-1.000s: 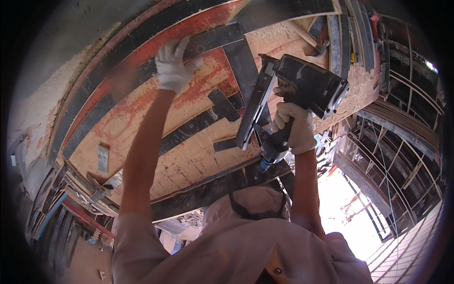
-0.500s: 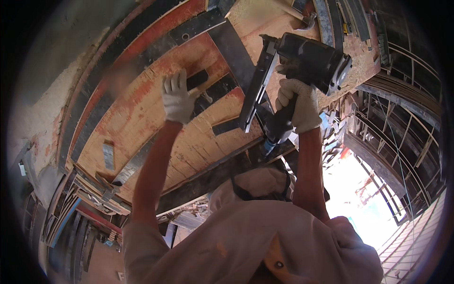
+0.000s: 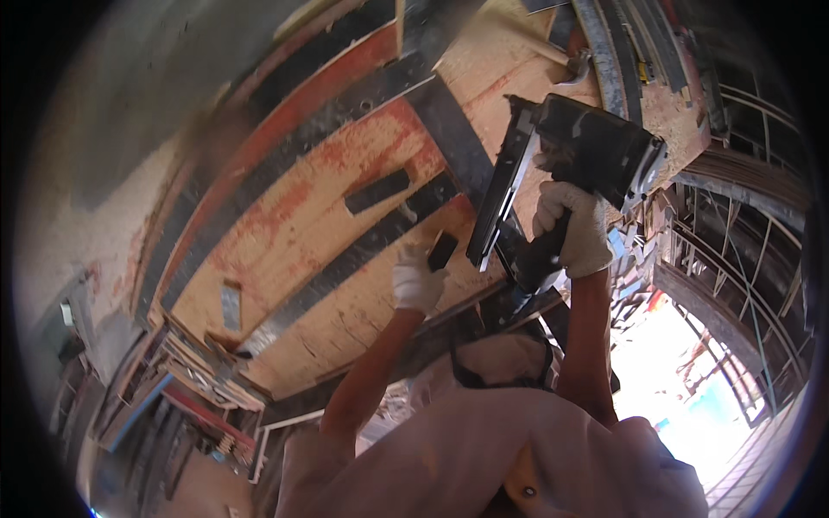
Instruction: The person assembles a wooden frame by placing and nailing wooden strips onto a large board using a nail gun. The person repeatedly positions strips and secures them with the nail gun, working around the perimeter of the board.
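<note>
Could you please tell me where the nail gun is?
In the head view, the nail gun is right of centre, gripped in the right hand, just below the hammer.

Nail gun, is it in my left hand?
No, your right hand grips the nail gun by its handle.

Over on the workbench [image 3: 298,203], a hammer [image 3: 550,52] lies beyond the nail gun [image 3: 594,142], with a wood block [image 3: 377,191] left of both.

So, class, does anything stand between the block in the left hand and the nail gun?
Nothing visible does: in this view, only board shows between the block, in the left hand, and the nail gun, in the right hand.
</note>
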Tool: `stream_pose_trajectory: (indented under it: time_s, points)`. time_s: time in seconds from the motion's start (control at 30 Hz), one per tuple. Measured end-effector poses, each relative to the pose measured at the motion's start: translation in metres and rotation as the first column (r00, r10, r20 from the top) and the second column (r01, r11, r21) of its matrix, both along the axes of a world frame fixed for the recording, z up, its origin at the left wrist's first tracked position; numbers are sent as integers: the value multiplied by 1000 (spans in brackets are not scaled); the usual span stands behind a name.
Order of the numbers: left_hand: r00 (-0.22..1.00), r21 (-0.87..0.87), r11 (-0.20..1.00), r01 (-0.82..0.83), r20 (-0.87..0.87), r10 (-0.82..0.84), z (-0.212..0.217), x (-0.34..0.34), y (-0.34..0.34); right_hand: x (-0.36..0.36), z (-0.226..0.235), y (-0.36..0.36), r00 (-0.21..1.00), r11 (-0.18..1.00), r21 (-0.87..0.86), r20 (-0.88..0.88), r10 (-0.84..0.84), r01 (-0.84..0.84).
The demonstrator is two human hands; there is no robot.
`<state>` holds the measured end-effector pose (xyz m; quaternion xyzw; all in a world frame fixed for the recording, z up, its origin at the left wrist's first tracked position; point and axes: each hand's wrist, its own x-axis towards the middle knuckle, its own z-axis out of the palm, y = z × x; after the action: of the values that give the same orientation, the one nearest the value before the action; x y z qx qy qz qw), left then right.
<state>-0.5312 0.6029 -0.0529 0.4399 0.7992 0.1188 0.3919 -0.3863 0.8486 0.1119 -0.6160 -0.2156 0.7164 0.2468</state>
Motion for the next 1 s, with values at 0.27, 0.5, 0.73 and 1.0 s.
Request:
stream_pose_trajectory:
  time_s: [0.27, 0.5, 0.73, 1.0]
  points:
    - [824, 264, 799, -540, 357, 439, 30, -87, 149, 4, -20, -13, 990, 992, 42, -72, 118, -115]
    - [847, 548, 652, -523, 420, 327, -20, -112, 283, -9, -39, -41, 973, 991, 62, -192, 128, -119]
    - [943, 595, 737, -322, 134, 303, -42, -112, 304, -16, -71, -57, 953, 982, 174, -277, 119, -72]
    - [952, 335, 897, -289, 0, 307, 27, -112, 321, -50, -68, -45, 864, 955, -238, -427, -267, 178]
